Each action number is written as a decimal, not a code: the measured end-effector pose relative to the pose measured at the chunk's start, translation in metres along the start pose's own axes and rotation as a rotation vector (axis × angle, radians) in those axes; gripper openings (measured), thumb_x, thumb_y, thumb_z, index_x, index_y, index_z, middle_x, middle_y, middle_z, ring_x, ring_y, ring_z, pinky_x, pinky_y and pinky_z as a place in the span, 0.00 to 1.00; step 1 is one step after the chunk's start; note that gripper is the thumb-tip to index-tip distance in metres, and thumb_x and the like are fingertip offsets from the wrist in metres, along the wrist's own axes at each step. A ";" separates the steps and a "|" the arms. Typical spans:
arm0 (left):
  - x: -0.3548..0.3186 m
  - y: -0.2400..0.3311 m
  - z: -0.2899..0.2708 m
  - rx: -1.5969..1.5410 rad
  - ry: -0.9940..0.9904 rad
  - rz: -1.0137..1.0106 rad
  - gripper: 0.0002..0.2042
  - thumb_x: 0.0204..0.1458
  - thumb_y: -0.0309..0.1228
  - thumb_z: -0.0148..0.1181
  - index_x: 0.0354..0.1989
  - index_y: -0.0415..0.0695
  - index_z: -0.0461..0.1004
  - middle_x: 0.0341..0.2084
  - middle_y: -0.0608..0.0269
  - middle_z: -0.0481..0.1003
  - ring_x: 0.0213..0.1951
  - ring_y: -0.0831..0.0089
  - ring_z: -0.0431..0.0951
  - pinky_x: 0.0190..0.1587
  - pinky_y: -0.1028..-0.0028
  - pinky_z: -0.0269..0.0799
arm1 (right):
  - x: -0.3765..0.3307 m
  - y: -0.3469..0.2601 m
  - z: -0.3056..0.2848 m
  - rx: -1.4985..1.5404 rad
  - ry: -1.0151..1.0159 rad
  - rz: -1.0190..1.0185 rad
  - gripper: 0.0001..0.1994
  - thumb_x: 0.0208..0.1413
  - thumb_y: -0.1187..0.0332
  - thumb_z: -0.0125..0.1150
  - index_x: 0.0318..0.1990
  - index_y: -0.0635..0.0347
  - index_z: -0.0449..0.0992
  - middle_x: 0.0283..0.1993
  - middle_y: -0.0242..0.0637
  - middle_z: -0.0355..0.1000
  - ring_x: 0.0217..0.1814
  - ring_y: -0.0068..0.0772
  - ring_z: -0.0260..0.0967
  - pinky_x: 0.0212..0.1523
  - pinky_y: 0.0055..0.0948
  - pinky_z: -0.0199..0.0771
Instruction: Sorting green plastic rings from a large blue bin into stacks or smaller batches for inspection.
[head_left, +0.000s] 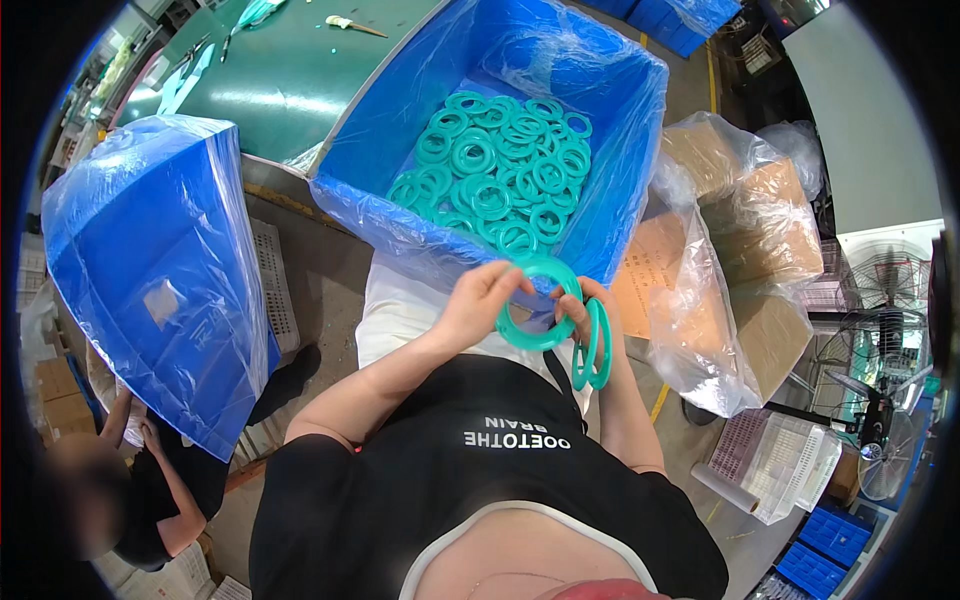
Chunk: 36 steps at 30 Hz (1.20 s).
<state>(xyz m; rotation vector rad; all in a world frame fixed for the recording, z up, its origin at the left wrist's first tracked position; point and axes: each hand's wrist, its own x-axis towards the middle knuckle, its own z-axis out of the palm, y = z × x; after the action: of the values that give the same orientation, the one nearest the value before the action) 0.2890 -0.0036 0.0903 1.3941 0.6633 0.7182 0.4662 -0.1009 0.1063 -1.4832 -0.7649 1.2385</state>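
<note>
Head view, and the bin (400,232) stands just ahead of the body, presumably so both hands reach it easily. Inside the bin lies the pile (510,175), loose green rings spread across its floor. Here, at the bin's near edge, is the ring (535,342), held up face-on, perhaps for a clear look at its rim. The right hand (592,295) is closed on its right side, and look, narrow loops (605,345) hang below those same fingers, likely gathered there to free the other hand. The left hand (478,303) meets the upper left rim, fingertips together; pinching or merely touching, I can't tell. Clear film (612,62) drapes the bin's walls, probably as a clean lining. Left of the bin, a second tub (150,240) leans, also wrapped; right of the bin, cartons (770,240) sit under plastic, likely against dust.
</note>
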 end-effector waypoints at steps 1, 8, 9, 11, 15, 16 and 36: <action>0.000 0.000 -0.003 -0.094 0.065 -0.087 0.13 0.61 0.34 0.46 0.34 0.39 0.74 0.25 0.68 0.73 0.31 0.84 0.69 0.35 0.80 0.66 | 0.000 0.002 0.000 0.040 0.009 0.000 0.11 0.54 0.63 0.62 0.37 0.61 0.75 0.21 0.24 0.64 0.16 0.12 0.55 0.17 0.16 0.52; -0.006 0.007 -0.002 -0.214 0.007 -0.186 0.15 0.62 0.37 0.46 0.35 0.38 0.74 0.29 0.68 0.75 0.34 0.84 0.70 0.39 0.80 0.67 | -0.004 0.008 -0.003 0.139 0.007 0.116 0.12 0.57 0.61 0.58 0.35 0.62 0.74 0.16 0.24 0.61 0.15 0.14 0.55 0.16 0.15 0.51; -0.006 0.005 -0.002 -0.250 0.007 -0.177 0.15 0.62 0.38 0.46 0.36 0.40 0.75 0.26 0.71 0.72 0.27 0.86 0.66 0.31 0.83 0.61 | -0.004 0.008 -0.002 0.140 0.007 0.117 0.12 0.57 0.61 0.58 0.35 0.62 0.74 0.16 0.24 0.61 0.15 0.14 0.55 0.16 0.15 0.51; -0.007 0.003 -0.001 -0.287 0.000 -0.169 0.15 0.63 0.38 0.45 0.36 0.42 0.75 0.23 0.74 0.70 0.20 0.89 0.61 0.23 0.85 0.55 | -0.005 0.007 -0.001 0.134 0.065 0.069 0.12 0.57 0.61 0.58 0.34 0.62 0.74 0.16 0.24 0.61 0.15 0.14 0.55 0.16 0.16 0.51; -0.010 0.007 -0.002 -0.232 -0.033 -0.235 0.15 0.62 0.38 0.46 0.38 0.40 0.75 0.26 0.72 0.72 0.28 0.87 0.64 0.32 0.83 0.59 | -0.006 0.003 -0.001 0.137 0.086 0.083 0.12 0.57 0.61 0.58 0.34 0.62 0.74 0.16 0.24 0.61 0.15 0.13 0.55 0.15 0.15 0.51; -0.011 0.007 -0.002 -0.230 -0.043 -0.269 0.15 0.62 0.37 0.46 0.38 0.37 0.75 0.31 0.68 0.76 0.36 0.84 0.70 0.42 0.80 0.66 | -0.006 0.002 -0.004 0.125 0.093 0.068 0.12 0.57 0.61 0.57 0.35 0.62 0.74 0.16 0.24 0.62 0.15 0.13 0.55 0.16 0.15 0.51; -0.012 0.004 0.003 -0.281 -0.045 -0.351 0.14 0.61 0.34 0.48 0.40 0.36 0.75 0.30 0.70 0.75 0.32 0.87 0.70 0.36 0.82 0.66 | -0.008 -0.014 -0.015 0.076 0.137 0.037 0.14 0.60 0.59 0.53 0.34 0.62 0.74 0.16 0.26 0.62 0.14 0.15 0.54 0.16 0.17 0.50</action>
<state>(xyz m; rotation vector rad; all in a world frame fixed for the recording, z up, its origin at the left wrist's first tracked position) 0.2833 -0.0150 0.0947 1.0000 0.7185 0.4771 0.4801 -0.1091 0.1213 -1.5091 -0.5951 1.1675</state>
